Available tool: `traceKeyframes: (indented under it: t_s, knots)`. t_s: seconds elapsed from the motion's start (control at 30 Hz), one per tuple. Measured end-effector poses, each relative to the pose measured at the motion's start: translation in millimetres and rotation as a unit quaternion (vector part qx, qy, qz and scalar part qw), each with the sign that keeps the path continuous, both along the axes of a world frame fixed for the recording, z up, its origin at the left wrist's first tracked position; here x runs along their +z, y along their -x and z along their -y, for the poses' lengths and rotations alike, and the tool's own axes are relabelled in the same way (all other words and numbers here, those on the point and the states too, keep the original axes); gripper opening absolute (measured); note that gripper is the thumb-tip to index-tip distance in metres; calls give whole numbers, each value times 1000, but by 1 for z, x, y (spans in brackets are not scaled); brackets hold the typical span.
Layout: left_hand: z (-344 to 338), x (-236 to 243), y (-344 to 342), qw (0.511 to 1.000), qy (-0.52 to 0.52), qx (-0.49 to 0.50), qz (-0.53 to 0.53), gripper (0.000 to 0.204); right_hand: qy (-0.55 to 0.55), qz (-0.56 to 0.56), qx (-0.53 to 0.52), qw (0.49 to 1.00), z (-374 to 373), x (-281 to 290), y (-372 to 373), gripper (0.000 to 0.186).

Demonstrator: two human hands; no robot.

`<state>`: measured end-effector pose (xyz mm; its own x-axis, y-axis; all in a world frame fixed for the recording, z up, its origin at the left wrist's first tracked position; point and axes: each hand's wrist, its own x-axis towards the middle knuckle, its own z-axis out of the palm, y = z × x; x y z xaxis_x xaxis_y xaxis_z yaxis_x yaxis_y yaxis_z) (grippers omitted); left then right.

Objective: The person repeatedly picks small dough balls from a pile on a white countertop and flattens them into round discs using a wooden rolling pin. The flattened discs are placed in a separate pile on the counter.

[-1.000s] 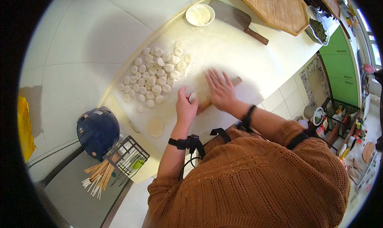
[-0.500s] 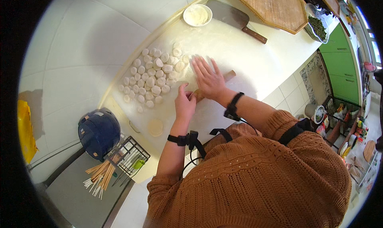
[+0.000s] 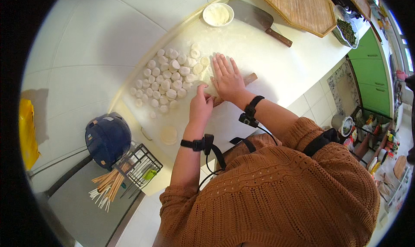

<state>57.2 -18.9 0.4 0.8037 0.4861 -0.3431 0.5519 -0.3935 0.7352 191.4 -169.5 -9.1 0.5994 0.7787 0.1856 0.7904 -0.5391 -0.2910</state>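
Observation:
My right hand [image 3: 229, 83] lies flat, fingers stretched out, over a wooden rolling pin [image 3: 250, 78]; the pin's far end pokes out beyond the palm. Close beside it, my left hand [image 3: 200, 109] is closed, its fingers curled at the pin's near end. It grips a pale dough wrapper [image 3: 210, 90], mostly hidden between the two hands. Several small floured dough pieces [image 3: 166, 84] are clustered to the left. Nearer me, a rolled flat dough round [image 3: 168, 135] rests on the floured white worktop [image 3: 194, 149].
At the back stand a white bowl of flour [image 3: 218, 14], a cleaver [image 3: 255, 16] and a woven wooden tray [image 3: 298, 9]. A container of chopped greens [image 3: 346, 32] sits at the far right. At left are a dark blue appliance [image 3: 107, 139] and a wire rack of chopsticks [image 3: 140, 164].
My right hand has slid slightly, with the rolling pin under it. My left hand stays beside the pin's near end. The whole view has shifted a little.

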Motion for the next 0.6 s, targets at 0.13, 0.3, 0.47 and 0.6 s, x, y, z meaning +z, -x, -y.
traceKeyframes:
  t_s: [0.13, 0.3, 0.47, 0.6]
  knots:
    - [-3, -2, 4, 998, 12, 26, 47, 50, 19, -46, 31, 998, 37, 7, 15, 78]
    - [22, -12, 23, 957, 92, 259, 91, 53, 69, -42, 37, 996, 64, 8, 25, 76]
    - [2, -5, 4, 995, -97, -9, 6, 58, -26, 20, 16, 999, -11, -2, -11, 77]
    - [-6, -15, 9, 996, 55, 50, 53, 64, 152, -73, 14, 986, 37, 13, 12, 74]
